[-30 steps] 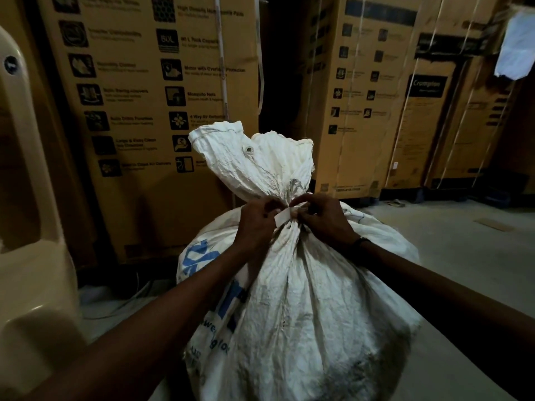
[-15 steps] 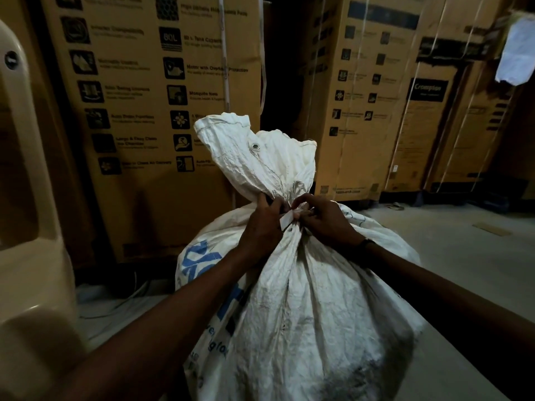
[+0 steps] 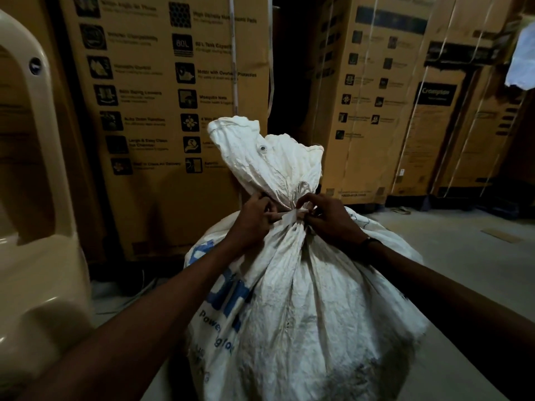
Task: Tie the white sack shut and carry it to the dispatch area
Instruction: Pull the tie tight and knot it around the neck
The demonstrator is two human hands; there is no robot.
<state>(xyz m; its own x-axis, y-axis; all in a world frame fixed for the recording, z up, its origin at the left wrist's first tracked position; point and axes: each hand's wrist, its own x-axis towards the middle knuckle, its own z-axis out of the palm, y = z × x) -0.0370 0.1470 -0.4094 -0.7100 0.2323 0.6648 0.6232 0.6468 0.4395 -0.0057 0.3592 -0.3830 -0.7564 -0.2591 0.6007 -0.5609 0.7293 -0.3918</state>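
Note:
A full white woven sack (image 3: 304, 308) with blue print stands upright on the floor right in front of me. Its gathered mouth flares open above a tight neck, with a metal eyelet showing. A white tie strip (image 3: 292, 216) is wrapped around that neck. My left hand (image 3: 254, 218) pinches the strip on the left side of the neck. My right hand (image 3: 330, 217) pinches the strip's other end on the right side. A dark band sits on my right wrist.
Tall brown cardboard cartons (image 3: 173, 111) stand close behind the sack, and more cartons (image 3: 385, 111) line the back right. A cream plastic appliance body (image 3: 34, 227) fills the left edge. Bare grey floor (image 3: 463, 256) stretches to the right. A white cloth (image 3: 524, 62) hangs at top right.
The view has shifted slightly and the sack's top sits a little straighter. Both hands stay at the neck, working the white strip, which now looks pulled tighter between them.

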